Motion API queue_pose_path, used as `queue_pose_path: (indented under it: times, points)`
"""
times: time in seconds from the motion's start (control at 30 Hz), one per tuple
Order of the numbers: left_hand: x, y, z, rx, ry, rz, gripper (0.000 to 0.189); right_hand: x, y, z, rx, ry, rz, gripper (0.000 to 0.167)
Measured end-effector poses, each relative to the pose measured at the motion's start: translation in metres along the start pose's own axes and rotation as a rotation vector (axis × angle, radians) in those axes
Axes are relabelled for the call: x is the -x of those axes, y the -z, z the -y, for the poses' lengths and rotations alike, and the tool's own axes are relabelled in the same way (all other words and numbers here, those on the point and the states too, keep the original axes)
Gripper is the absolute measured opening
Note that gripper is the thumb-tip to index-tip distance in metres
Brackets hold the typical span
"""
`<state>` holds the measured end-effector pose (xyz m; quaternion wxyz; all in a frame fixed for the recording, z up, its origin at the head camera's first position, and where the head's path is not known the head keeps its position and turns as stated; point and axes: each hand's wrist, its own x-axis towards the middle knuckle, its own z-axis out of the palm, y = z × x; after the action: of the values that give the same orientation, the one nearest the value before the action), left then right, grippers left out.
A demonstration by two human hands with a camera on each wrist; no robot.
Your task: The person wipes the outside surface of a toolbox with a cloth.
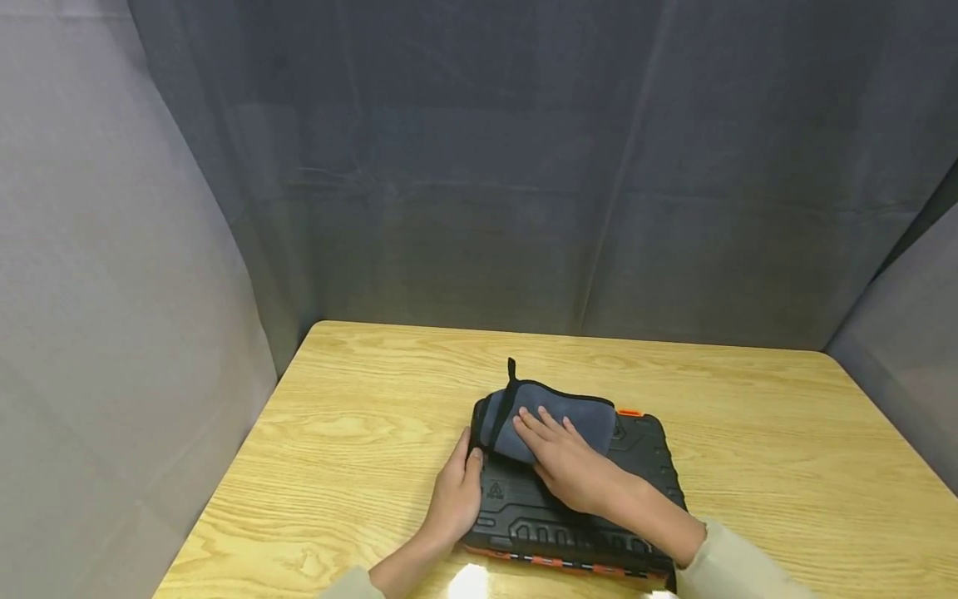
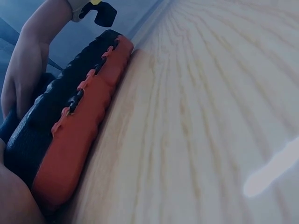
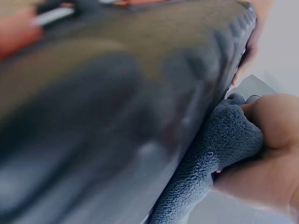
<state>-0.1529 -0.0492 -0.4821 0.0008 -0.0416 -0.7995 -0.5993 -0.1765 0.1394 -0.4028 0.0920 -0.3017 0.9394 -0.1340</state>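
Observation:
A black hard plastic case (image 1: 516,499) with an orange lower half (image 2: 77,154) lies closed on the table. Over the far left part of its lid is a grey-blue plush cloth (image 1: 591,420) with black edging and a small loop. My right hand (image 1: 569,466) presses flat on the cloth, its fingers fairly straight and slightly spread. In the right wrist view the cloth bunches up beside the thumb. My left hand (image 1: 455,495) holds the case by its left edge, thumb at the lid's rim and fingers along the side. The undersides of those fingers are hidden.
The wood-grain table (image 1: 359,416) extends to both sides of the case and behind it. Dark grey fabric (image 1: 479,208) hangs behind the table, with lighter grey fabric (image 1: 112,291) at the left. A bright reflection lies near the front edge.

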Motion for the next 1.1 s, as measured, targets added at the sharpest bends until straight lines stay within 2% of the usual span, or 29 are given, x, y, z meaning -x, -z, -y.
queue_pose_path:
  times: [0.17, 0.43, 0.73, 1.1]
  points:
    - [0.0, -0.001, -0.001, 0.007, 0.011, -0.01, 0.054, 0.011, -0.001, -0.01, -0.013, 0.002, -0.05, 0.063]
    - [-0.002, -0.001, 0.001, 0.02, 0.022, 0.0, 0.054, 0.034, -0.002, -0.032, 0.059, 0.007, -0.148, 0.065]
    - [-0.005, 0.001, 0.003, 0.031, 0.048, 0.01, 0.054, 0.05, -0.006, -0.048, 0.053, -0.031, -0.221, 0.068]
    - [-0.003, 0.001, 0.002, 0.032, 0.068, 0.011, 0.054, 0.064, -0.006, -0.057, 0.065, -0.057, -0.248, 0.071]
